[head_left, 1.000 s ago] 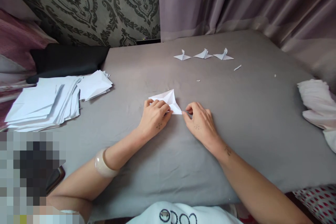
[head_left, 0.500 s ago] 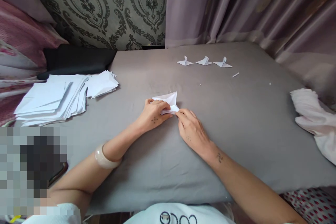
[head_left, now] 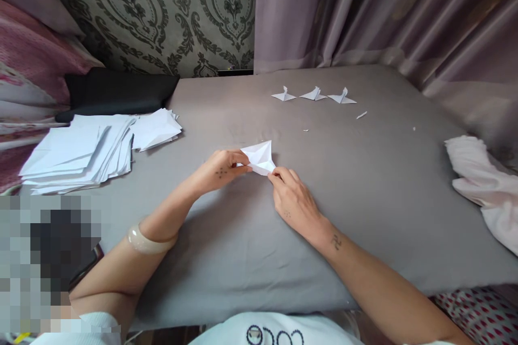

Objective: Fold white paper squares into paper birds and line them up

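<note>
A partly folded white sheet of paper [head_left: 261, 156] is held just over the grey cloth, between my two hands. My left hand [head_left: 222, 168] pinches its left corner, thumb below and fingers on top. At the lower right corner, the fingertips of my right hand [head_left: 292, 190] close on the paper's edge. Creases run across the sheet, and one flap points up at the back. Fingers cover both of the gripped corners.
Three folded paper cranes [head_left: 313, 94] stand in a row at the back of the cloth-covered table [head_left: 384, 183]. Paper scraps [head_left: 361, 115] lie before them. Stacked white sheets [head_left: 76, 151] and a black item [head_left: 121, 91] are at left, a pale cloth [head_left: 481, 172] at right.
My left hand has slid left along the paper to its left corner, uncovering more of the creased middle. My right hand has stayed at the lower right corner.
</note>
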`<control>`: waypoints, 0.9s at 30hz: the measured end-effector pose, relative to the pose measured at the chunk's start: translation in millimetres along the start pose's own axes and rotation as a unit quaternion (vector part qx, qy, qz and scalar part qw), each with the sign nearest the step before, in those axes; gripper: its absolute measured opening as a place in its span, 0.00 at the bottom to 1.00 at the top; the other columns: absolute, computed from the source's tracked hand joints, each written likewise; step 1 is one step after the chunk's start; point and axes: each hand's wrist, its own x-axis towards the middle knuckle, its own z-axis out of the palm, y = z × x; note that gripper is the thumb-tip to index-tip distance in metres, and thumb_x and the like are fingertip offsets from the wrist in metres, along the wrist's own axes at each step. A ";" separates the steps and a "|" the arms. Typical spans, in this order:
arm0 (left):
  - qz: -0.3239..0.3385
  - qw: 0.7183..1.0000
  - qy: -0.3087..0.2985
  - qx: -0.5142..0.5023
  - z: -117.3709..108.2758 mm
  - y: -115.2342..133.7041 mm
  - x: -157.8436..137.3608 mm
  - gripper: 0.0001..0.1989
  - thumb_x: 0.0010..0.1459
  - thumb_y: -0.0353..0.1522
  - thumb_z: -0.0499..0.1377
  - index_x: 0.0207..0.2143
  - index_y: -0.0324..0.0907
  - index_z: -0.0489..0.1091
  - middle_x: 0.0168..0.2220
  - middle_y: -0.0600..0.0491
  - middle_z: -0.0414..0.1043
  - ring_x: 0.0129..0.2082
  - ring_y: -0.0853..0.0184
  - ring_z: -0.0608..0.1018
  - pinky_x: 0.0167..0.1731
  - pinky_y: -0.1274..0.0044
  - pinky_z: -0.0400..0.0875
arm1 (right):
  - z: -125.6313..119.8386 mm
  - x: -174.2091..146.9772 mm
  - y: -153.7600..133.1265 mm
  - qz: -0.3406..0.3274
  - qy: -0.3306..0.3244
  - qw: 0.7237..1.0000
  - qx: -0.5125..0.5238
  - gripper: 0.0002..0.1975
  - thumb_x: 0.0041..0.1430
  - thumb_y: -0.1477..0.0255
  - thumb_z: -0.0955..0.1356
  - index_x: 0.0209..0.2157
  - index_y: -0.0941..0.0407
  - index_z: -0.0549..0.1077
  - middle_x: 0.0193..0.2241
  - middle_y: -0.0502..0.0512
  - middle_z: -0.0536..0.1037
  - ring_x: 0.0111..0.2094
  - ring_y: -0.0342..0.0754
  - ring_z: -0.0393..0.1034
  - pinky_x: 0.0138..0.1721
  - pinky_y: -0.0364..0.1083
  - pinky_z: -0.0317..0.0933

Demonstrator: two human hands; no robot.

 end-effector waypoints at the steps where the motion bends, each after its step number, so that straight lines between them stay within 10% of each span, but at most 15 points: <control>1: -0.023 1.000 -0.004 -0.017 0.6 1.9 -0.5 0.14 0.62 0.40 0.53 0.33 0.41 0.73 0.33 0.53 0.73 0.19 0.76 0.68 0.22 0.80 0.61 | -0.5 0.2 -0.2 0.001 -0.001 1.000 -0.001 0.19 0.62 0.83 0.56 0.47 0.59 0.72 0.43 0.61 0.72 0.42 0.50 0.65 0.42 0.47 0.63; 17: -0.044 0.998 0.038 0.009 13.6 9.6 3.1 0.14 0.62 0.38 0.52 0.36 0.39 0.73 0.26 0.53 0.72 0.22 0.71 0.72 0.23 0.79 0.64 | 1.3 6.3 2.2 -0.015 -0.029 0.998 -0.058 0.23 0.60 0.82 0.58 0.56 0.57 0.68 0.44 0.61 0.69 0.40 0.52 0.60 0.38 0.49 0.61; 27: 0.112 0.989 0.080 0.058 20.5 5.9 4.4 0.13 0.62 0.25 0.48 0.40 0.40 0.72 0.43 0.48 0.71 0.29 0.73 0.72 0.30 0.79 0.67 | -4.1 4.7 -0.6 -0.016 -0.035 0.998 -0.051 0.22 0.64 0.79 0.56 0.55 0.59 0.68 0.45 0.61 0.70 0.42 0.51 0.62 0.39 0.48 0.61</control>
